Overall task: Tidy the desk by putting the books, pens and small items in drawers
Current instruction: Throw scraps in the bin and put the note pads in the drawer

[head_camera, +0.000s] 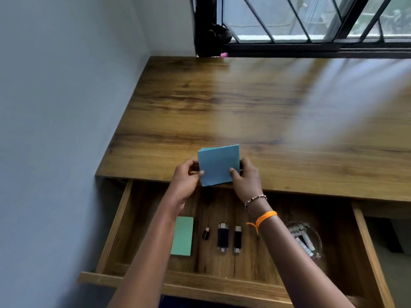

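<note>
A blue pad of square paper sheets (218, 165) is held up over the front edge of the wooden desk (244, 103). My left hand (185, 177) grips its left edge and my right hand (245, 176) grips its right edge, thumbs on the front face. Below them the drawer (115, 221) stands pulled out. Inside it lie a green pad (182, 235), a tiny black adapter (206, 233), two black USB sticks (222, 237) (237, 239) side by side, and a clear glass dish (305, 240) holding several small items.
A grey wall (55, 107) runs close along the desk's left side. A barred window (311, 23) sits behind the desk, with a dark object (216, 36) and a small pink thing (223, 55) at its left corner. Floor shows right of the drawer.
</note>
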